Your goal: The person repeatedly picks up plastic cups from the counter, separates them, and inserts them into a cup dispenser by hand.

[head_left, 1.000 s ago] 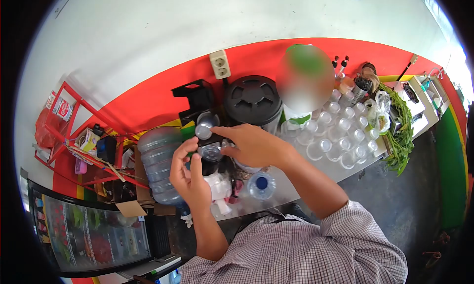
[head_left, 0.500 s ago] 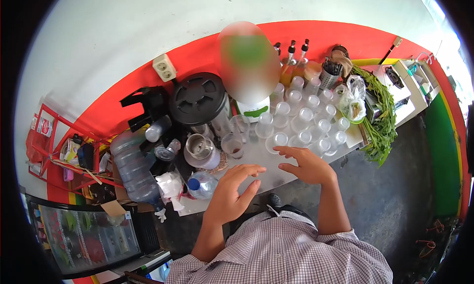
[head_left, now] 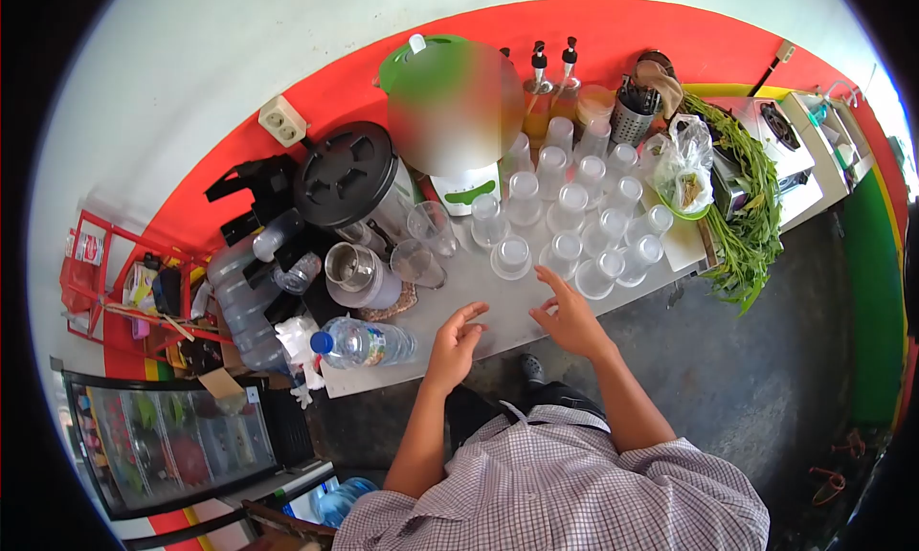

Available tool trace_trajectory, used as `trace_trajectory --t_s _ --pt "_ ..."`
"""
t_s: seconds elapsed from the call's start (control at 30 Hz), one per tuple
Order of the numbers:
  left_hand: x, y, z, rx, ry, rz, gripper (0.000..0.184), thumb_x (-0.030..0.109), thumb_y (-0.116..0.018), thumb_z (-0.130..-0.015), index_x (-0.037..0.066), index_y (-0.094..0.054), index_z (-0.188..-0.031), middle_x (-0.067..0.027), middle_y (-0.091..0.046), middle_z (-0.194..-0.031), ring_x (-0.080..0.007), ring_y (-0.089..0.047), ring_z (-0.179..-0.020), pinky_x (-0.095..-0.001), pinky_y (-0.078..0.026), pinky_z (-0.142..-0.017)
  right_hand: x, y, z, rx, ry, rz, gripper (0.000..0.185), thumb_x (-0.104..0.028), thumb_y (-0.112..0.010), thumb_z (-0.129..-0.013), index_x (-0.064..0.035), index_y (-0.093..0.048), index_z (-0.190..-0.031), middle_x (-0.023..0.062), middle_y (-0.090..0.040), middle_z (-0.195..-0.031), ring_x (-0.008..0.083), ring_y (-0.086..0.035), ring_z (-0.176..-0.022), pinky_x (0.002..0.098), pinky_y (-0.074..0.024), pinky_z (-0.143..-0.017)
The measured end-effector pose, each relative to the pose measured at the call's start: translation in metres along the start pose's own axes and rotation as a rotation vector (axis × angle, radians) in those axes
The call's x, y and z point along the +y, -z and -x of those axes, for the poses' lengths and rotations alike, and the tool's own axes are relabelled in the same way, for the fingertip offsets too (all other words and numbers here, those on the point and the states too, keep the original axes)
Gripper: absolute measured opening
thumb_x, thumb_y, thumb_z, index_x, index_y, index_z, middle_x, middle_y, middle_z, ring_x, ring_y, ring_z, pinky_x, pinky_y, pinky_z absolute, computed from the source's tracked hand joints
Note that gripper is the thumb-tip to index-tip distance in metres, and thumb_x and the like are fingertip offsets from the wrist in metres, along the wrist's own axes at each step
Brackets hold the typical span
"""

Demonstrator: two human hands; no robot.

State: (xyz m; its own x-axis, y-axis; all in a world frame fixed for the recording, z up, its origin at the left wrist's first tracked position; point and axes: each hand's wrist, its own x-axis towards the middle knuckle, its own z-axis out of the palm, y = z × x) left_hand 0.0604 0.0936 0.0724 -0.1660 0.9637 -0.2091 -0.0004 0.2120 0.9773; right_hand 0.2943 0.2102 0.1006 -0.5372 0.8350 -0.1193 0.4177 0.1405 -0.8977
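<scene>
- While the left hand (head_left: 452, 350) hangs empty near the frame's centre, thumb and fingers slightly apart, a blue-capped bottle (head_left: 369, 343) is left of it on the bench (head_left: 493, 302).
- The right hand (head_left: 572, 321), empty too, has its fingers parted near the clear plastic cups (head_left: 571, 204), right of centre.
- Two tumblers (head_left: 418, 264) are left of centre.

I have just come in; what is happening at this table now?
A person in a checked shirt is at the table, both hands raised over its near edge, apparently holding nothing. The left hand is nearest the bottle; the right hand is nearest the cups, grouped on the tabletop.
</scene>
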Motion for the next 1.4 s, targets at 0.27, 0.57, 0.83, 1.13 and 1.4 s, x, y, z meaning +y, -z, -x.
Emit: trace_trajectory --t_s 0.27,0.57,0.83,1.13,1.4 --pt "-0.018 -0.003 -0.036 0.103 0.179 0.039 0.054 0.002 -0.058 -0.104 0.001 -0.05 -0.158 -0.0132 -0.06 -0.156 -0.0178 -0.069 -0.116 -0.0326 -0.052 -0.102 0.007 -0.033 -0.052 0.157 0.17 0.072 0.098 -0.003 -0.08 -0.089 -0.0197 -0.029 -0.171 0.023 -0.045 -0.162 0.0333 -0.07 -0.105 0.0403 -0.0599 -0.087" --pt "-0.035 -0.022 -0.054 0.107 0.265 0.062 0.061 0.005 -0.059 -0.105 0.007 -0.042 -0.164 -0.0123 -0.056 -0.159 -0.0162 -0.069 -0.111 -0.0315 -0.051 -0.094 0.025 -0.05 -0.074 0.164 0.135 0.37 0.088 -0.007 -0.075 -0.093 -0.0256 -0.032 -0.168 0.0315 -0.045 -0.157 0.0521 -0.069 -0.111 0.0528 -0.0595 -0.091" --pt "0.017 -0.012 -0.012 0.193 0.074 0.099 0.092 0.013 -0.081 -0.096 0.016 -0.028 -0.17 -0.0185 -0.04 -0.166 -0.031 -0.059 -0.135 -0.0425 -0.053 -0.108 -0.028 0.004 -0.024 0.127 -0.053 -0.532 0.079 -0.001 -0.073 -0.1 -0.0086 -0.03 -0.166 0.0159 -0.064 -0.13 0.016 -0.07 -0.086 0.0304 -0.057 -0.073" --pt "0.079 0.002 0.015 -0.062 -0.158 0.226 0.107 0.014 -0.088 -0.087 0.015 -0.025 -0.173 -0.0117 -0.032 -0.175 -0.0322 -0.053 -0.143 -0.047 -0.047 -0.119 -0.051 0.025 0.004 -0.044 -0.107 -0.941 0.076 -0.002 -0.067 -0.104 -0.0083 -0.025 -0.166 0.0147 -0.067 -0.123 0.0184 -0.07 -0.089 0.0324 -0.0571 -0.075" --pt "0.086 0.0 0.026 0.06 -0.251 0.139 0.101 0.014 -0.09 -0.084 0.006 -0.036 -0.169 -0.0147 -0.048 -0.165 -0.0261 -0.062 -0.133 -0.0431 -0.049 -0.117 -0.053 0.024 -0.003 -0.116 0.007 -0.955 0.075 -0.003 -0.069 -0.1 -0.0117 -0.029 -0.162 0.0148 -0.064 -0.133 0.0231 -0.072 -0.095 0.0339 -0.0601 -0.081"
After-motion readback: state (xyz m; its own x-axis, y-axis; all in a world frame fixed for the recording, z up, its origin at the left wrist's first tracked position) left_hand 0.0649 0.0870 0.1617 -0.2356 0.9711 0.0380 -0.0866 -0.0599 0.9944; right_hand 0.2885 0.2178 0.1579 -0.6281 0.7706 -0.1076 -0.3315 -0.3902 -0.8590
